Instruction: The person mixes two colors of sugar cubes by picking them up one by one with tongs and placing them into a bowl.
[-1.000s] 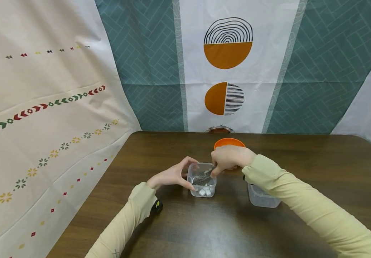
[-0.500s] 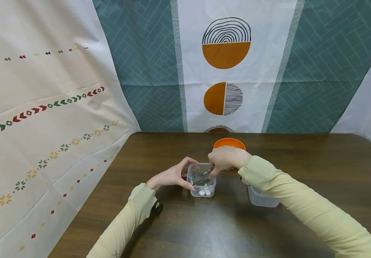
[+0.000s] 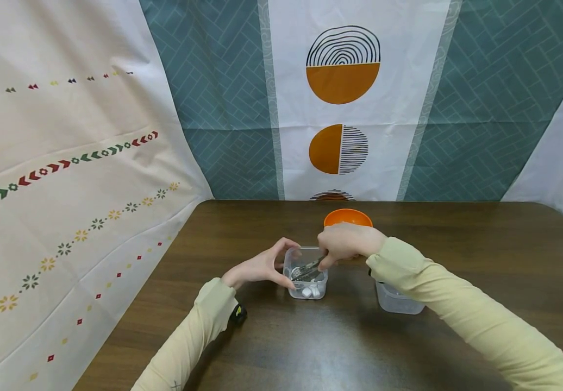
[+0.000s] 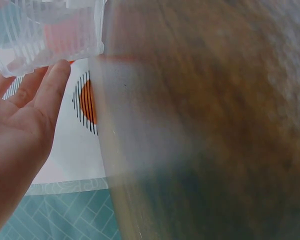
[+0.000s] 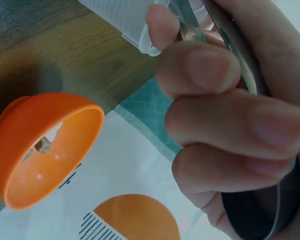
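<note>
My left hand [image 3: 262, 266] holds a clear square plastic container [image 4: 72, 37] from its left side, thumb at the near edge and fingers round the far corner. Several small white pieces [image 3: 311, 291] lie at the container's near end. In my right hand [image 3: 345, 240] is a pair of metal tongs [image 3: 307, 270], reaching down into the container. The right wrist view shows curled fingers [image 5: 210, 70] round the tongs' two arms, with a dark end below them. What the tips touch is hidden.
An orange bowl [image 3: 347, 216] stands behind my right hand; a small brown chunk [image 5: 43, 145] shows inside it. A second clear plastic container [image 3: 400, 302] sits to the right, partly under the right sleeve. A patterned cloth [image 3: 301, 108] hangs behind the brown table [image 3: 281, 347].
The right hand shifts slightly left, then a little back right, with the tongs still inside the container. The tongs' angle changes a little. My left hand and the container stay put.
</note>
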Demonstrator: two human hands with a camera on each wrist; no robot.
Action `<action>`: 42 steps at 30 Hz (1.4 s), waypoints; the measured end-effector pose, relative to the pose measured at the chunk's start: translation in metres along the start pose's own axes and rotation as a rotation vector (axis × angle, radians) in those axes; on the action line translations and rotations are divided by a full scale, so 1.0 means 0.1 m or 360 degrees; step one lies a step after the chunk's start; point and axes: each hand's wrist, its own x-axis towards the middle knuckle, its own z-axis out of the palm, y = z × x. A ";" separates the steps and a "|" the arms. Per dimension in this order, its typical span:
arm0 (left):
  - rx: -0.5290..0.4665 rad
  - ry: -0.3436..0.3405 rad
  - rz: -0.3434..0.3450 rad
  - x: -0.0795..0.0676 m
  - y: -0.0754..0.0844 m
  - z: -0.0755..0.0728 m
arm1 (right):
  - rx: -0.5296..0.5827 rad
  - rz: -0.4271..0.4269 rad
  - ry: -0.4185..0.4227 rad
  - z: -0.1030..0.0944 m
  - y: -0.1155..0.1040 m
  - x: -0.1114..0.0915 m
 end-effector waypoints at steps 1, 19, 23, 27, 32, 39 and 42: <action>0.0003 0.0001 0.0002 0.00 0.00 0.00 | 0.0011 -0.0001 0.0005 0.00 0.01 -0.01; 0.0039 0.0021 0.0033 -0.01 -0.02 0.02 | 0.0025 -0.0153 0.0241 -0.07 0.17 -0.27; 0.0057 0.0024 0.0056 0.00 -0.02 0.02 | 0.0046 -0.0157 0.0298 -0.11 0.20 -0.35; 0.0038 0.0038 0.0052 0.00 -0.02 0.02 | 0.0062 -0.0212 0.0368 -0.17 0.24 -0.45; 0.0026 0.0036 0.0056 0.01 -0.02 0.02 | 0.0191 -0.0201 0.0396 -0.27 0.37 -0.59; 0.0018 0.0008 0.0081 0.01 -0.03 0.01 | 0.0335 -0.0074 0.0371 -0.35 0.57 -0.73; 0.0021 0.0003 0.0083 0.01 -0.03 0.02 | 0.0328 -0.0043 0.0379 -0.35 0.64 -0.76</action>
